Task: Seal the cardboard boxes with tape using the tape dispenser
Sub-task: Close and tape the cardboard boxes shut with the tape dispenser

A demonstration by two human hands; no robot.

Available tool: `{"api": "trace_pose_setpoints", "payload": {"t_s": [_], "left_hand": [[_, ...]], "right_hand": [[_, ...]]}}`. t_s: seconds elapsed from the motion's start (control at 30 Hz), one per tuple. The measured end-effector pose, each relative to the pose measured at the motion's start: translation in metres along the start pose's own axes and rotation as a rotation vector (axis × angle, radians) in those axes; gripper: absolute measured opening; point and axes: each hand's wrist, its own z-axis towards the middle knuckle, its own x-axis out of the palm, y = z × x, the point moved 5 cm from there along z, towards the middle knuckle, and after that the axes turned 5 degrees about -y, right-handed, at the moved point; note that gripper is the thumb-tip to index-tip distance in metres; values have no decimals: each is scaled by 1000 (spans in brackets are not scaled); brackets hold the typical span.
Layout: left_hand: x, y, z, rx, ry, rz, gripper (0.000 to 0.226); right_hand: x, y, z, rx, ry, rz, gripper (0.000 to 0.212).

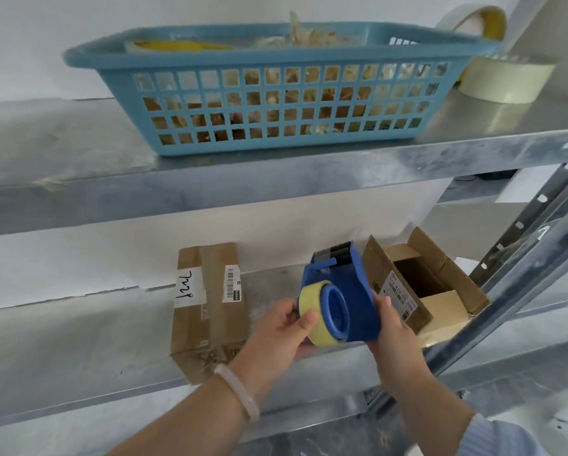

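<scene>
- The tape dispenser (348,301) is at lower centre of the frame, held above the lower shelf (78,350) between two boxes.
- The right hand (394,327) wraps its blue body from the right.
- The left hand (282,337) pinches the yellowish tape roll (312,320) on the hub.
- The step looks like readying the tape. Steady the body, turn the roll, lead the end to the toothed blade on top, and keep fingers off the teeth.
- The open box (424,287), lower right, needs its flaps folded shut first. The closed box (207,311), left of centre, looks taped.
</scene>
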Motion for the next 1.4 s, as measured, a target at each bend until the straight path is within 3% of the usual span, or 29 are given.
{"api": "trace_pose_setpoints", "payload": {"t_s": [0.07,0.13,0.2,0.3,0.47,0.6,0.73,0.8,0.9,1.03,1.2,1.4], "left_hand": [[-1,-10,-5,18,37,-83,43],[-3,-18,-8,21,59,-178,43],[-6,-25,-11,8,95,-299,41],[-8,-30,-15,-25,158,-423,40],[-8,-24,-26,-109,279,-531,44],[-16,-16,-30,-142,143,-365,41],[-39,-20,-32,-84,-3,-133,34],[-51,-31,-31,-67,-87,-223,28],[-63,-50,-31,-129,-118,-390,35],[-79,-55,-36,-232,-103,-196,51],[-96,-59,-42,-157,-178,-81,18],[-107,-57,-47,-107,-255,0,20]], "right_hand": [[3,1,2,185,64,437,43],[13,7,-4,316,261,658,48],[25,18,-17,324,439,653,51],[39,27,-24,223,548,619,38],[57,35,-37,229,601,632,53],[58,54,-43,190,545,700,40],[57,74,-48,17,635,521,27],[58,83,-53,-116,758,330,27],[60,92,-58,-267,855,76,50],[68,100,-66,-307,901,-123,65],[75,107,-72,-278,955,-255,69],[85,108,-78,-321,977,-365,66]]}}
